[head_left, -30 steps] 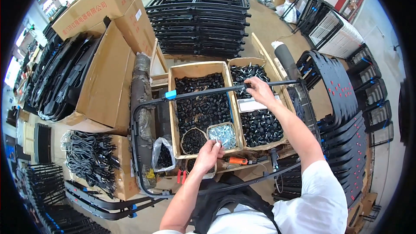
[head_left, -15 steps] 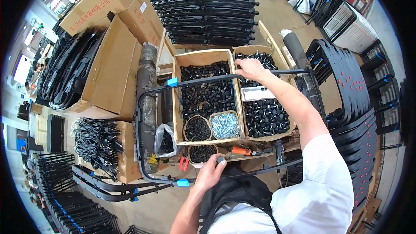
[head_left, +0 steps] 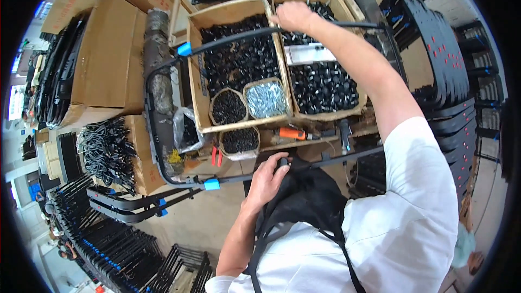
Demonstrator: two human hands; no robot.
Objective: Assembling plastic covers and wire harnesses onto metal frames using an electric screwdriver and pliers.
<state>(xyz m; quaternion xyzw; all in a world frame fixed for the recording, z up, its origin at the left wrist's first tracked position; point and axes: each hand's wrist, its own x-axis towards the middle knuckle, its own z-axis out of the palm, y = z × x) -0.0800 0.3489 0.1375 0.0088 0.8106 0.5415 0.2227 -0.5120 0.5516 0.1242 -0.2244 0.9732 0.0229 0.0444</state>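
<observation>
Mid-assembly I'd say: left hand [head_left: 269,176] closed around the near bar of the black tube frame [head_left: 163,130], right hand [head_left: 293,15] gripping its far bar above the parts boxes [head_left: 239,59]. Next probably needs a steady lift.

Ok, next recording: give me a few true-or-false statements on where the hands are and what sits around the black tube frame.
1. The left hand grips the near bar of the black tube frame. True.
2. The right hand rests on the orange tool. False: it is at the frame's far bar, above the box of black parts; the orange tool lies untouched.
3. A small round container of silvery screws sits beside one of dark parts. True.
4. The blue sleeves on the frame are red. False: the sleeve is blue.
</observation>
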